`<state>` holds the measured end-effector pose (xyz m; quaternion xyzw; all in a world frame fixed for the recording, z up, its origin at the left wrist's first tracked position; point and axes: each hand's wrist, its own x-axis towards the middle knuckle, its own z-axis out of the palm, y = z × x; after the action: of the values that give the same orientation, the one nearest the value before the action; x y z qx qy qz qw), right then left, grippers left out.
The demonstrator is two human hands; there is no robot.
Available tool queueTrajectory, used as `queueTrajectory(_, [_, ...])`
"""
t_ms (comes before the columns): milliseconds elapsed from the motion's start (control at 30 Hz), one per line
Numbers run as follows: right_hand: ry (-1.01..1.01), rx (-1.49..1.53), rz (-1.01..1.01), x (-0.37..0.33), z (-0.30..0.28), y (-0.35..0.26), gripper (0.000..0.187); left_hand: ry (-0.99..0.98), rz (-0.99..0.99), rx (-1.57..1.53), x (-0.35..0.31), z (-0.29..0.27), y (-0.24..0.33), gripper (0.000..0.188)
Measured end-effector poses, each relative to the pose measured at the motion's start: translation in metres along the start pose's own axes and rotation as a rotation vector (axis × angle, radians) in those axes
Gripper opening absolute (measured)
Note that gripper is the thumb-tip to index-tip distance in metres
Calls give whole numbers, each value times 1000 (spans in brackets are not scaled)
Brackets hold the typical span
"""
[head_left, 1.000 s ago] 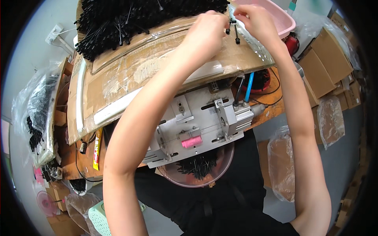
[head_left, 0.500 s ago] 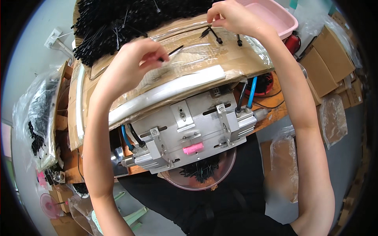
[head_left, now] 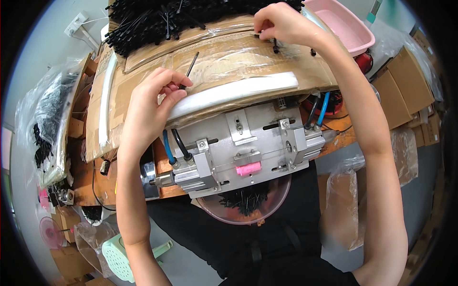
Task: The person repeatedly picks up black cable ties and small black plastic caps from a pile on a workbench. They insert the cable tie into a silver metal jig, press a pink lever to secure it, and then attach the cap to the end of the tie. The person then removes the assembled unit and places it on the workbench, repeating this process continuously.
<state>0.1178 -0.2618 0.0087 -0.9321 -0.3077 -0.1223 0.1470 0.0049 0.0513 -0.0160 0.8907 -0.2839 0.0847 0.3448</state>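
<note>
Black slender rod (head_left: 192, 64) sits pinched in the left hand (head_left: 164, 90); the right hand (head_left: 281, 24) curls narrowly, hold unclear; carton (head_left: 430, 127) markings illegible.

Brown cardboard (head_left: 229, 62), smooth and wrinkled under glossy clear tape; along its near edge, a white strip (head_left: 238, 90) with a smooth, shiny, plastic-looking face. At its far edge, heaped rods (head_left: 152, 24) of black plastic look, mostly matt. The thin rod (head_left: 192, 64) in the left hand (head_left: 160, 93) is dark and smooth. At the tabletop's (head_left: 98, 188) near edge, a machine plate (head_left: 257, 138) of satin silver metal carries a smooth pink plastic-looking block (head_left: 249, 168). The tabletop is worn, scuffed wood. Beyond the cardboard's far right corner, a smooth pink plastic basin (head_left: 334, 24).
</note>
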Motion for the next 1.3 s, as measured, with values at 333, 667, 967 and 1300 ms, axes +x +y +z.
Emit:
queueTrajectory(333, [145, 1269, 247, -82, 2, -133, 20, 342, 300, 308, -76, 65, 70, 59])
queueTrajectory(667, [187, 1486, 347, -111, 20, -154, 18, 304, 283, 481, -101, 87, 90, 49])
queueTrajectory(967, [-52, 1315, 335, -114, -1, -146, 13, 132, 281, 6, -109, 77, 88, 60])
queueTrajectory(1300, [-212, 1355, 380, -128, 3, -157, 11, 94, 220, -142, -133, 88, 96, 69])
